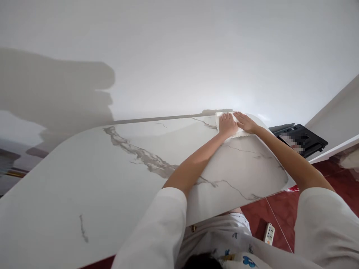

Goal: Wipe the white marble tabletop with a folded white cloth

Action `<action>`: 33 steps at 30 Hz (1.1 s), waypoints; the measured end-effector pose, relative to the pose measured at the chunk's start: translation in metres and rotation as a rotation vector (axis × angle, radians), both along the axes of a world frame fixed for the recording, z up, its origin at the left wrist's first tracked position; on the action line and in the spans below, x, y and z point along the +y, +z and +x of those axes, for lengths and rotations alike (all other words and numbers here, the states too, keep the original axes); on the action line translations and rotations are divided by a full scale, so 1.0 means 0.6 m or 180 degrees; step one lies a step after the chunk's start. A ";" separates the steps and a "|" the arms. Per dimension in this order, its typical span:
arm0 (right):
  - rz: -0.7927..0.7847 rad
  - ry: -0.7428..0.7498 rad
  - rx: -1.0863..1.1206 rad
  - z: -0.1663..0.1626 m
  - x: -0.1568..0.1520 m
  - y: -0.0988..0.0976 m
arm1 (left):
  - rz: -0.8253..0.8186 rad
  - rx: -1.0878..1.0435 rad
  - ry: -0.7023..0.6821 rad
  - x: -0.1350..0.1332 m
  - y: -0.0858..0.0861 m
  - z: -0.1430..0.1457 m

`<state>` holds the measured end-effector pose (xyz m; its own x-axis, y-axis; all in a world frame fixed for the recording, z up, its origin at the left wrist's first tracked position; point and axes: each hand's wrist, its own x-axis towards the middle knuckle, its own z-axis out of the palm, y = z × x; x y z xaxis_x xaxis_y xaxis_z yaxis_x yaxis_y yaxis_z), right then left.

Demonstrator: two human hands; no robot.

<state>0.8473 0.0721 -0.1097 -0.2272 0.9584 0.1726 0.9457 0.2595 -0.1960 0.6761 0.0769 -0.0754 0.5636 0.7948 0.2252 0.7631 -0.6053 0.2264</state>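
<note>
A white cloth (pixel 240 133) lies on the marble-patterned table (pixel 92 186), by its far right edge close to the wall. My left hand (pixel 228 125) presses down on the cloth with its fingers bent and gripping it. Beside it, my right hand (pixel 245 122) rests on the cloth's right part, its fingers stretched out and lying flat. The two hands are close together, and the underside of the cloth is hidden. Both arms reach forward across the tabletop.
A pale wall (pixel 179 56) runs along the table's far side. Right of the table sits a black case-like object (pixel 311 140). On the red tiled floor (pixel 276 201) lies a white power strip (pixel 269 234). The table's near edge is close to my body.
</note>
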 end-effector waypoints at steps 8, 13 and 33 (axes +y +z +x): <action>-0.0058 -0.0119 -0.0192 -0.040 -0.184 0.013 | -0.0066 0.0116 -0.0198 -0.150 0.006 -0.039; 0.0005 -0.0146 -0.0253 -0.059 -0.285 0.017 | -0.0225 0.0040 -0.0389 -0.233 0.013 -0.056; -0.0188 -0.0209 0.0082 0.083 -0.278 0.015 | -0.1063 -0.0558 -0.0204 -0.239 0.014 0.071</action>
